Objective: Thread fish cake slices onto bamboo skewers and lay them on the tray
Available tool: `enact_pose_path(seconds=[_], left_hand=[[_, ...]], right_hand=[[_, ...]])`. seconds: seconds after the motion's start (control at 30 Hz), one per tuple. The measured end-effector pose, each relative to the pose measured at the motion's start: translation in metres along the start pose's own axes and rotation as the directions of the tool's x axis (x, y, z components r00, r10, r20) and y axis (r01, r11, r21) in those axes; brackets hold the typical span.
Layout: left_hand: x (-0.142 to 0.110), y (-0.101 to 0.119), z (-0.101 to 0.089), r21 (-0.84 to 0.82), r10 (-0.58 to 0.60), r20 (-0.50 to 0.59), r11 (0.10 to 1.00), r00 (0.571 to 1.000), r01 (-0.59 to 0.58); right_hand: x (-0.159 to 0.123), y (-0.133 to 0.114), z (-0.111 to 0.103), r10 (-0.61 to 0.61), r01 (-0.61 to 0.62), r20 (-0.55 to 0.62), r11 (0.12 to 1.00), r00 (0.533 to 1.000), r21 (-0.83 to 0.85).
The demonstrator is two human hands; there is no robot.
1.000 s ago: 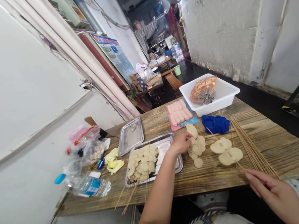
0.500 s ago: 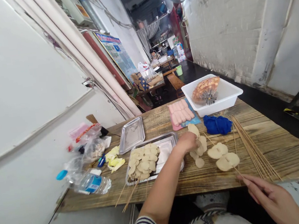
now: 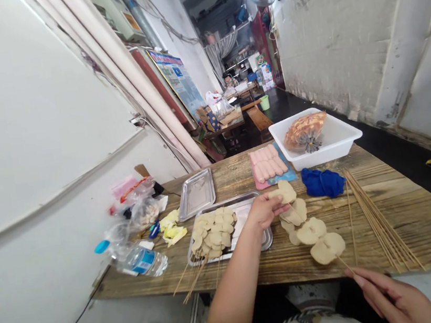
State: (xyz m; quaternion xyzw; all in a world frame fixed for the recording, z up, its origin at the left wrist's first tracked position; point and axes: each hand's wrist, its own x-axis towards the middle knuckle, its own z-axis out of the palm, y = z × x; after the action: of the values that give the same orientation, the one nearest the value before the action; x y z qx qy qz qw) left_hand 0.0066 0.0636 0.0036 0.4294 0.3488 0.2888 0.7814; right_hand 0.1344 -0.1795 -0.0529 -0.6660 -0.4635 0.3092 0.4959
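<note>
My right hand (image 3: 393,289) pinches the lower end of a thin wooden skewer (image 3: 345,261) near the table's front edge. Two flat beige slices (image 3: 327,248) are threaded on it, each pierced through the middle. Toward the skewer's far end, my left hand (image 3: 265,211) grips another thin beige slice (image 3: 284,191) between thumb and fingers. Under it lie loose slices (image 3: 294,213), partly overlapped. To the left, a metal tray (image 3: 242,213) carries a pile of skewered slices (image 3: 213,231), their sticks poking over its near edge.
Bare skewers (image 3: 380,219) lie fanned at right beside a blue cloth bundle (image 3: 323,181). Behind are pink sausages (image 3: 267,162) and a white tub (image 3: 339,137) holding bagged food. A second metal tray (image 3: 196,195), yellow wrappers (image 3: 172,227) and a water bottle (image 3: 141,260) occupy the left.
My left hand has picked up a slice from the loose heap and brought it to the skewer's far end. My right hand still holds the skewer, and the view has shifted slightly.
</note>
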Motion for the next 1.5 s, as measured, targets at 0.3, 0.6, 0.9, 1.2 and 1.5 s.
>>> enact_pose_path(seconds=[0.3, 0.6, 0.9, 1.2, 1.5], left_hand=[[-0.009, 0.003, -0.001, -0.094, 0.018, -0.061, 0.995, 0.998, -0.024], [-0.016, 0.003, 0.002, -0.060, 0.094, -0.059, 0.993, 0.994, -0.097], [-0.020, 0.002, 0.006, -0.071, 0.109, -0.070, 0.991, 0.992, -0.114], [-0.019, 0.001, 0.008, -0.089, 0.079, -0.086, 0.992, 0.993, -0.086], [-0.020, 0.001, 0.010, -0.104, 0.060, -0.091, 0.992, 0.994, -0.069]], right_hand=[[0.003, -0.010, 0.005, -0.039, 0.039, 0.008, 0.997, 0.999, -0.063], [0.001, 0.002, 0.007, -0.016, 0.019, 0.042, 0.996, 0.999, -0.089], [0.001, -0.002, 0.008, -0.032, 0.035, 0.039, 0.997, 0.999, -0.071], [0.000, -0.008, 0.009, -0.039, 0.039, 0.005, 0.996, 0.999, -0.074], [0.000, -0.002, 0.009, -0.063, 0.060, -0.033, 0.995, 0.997, -0.079]])
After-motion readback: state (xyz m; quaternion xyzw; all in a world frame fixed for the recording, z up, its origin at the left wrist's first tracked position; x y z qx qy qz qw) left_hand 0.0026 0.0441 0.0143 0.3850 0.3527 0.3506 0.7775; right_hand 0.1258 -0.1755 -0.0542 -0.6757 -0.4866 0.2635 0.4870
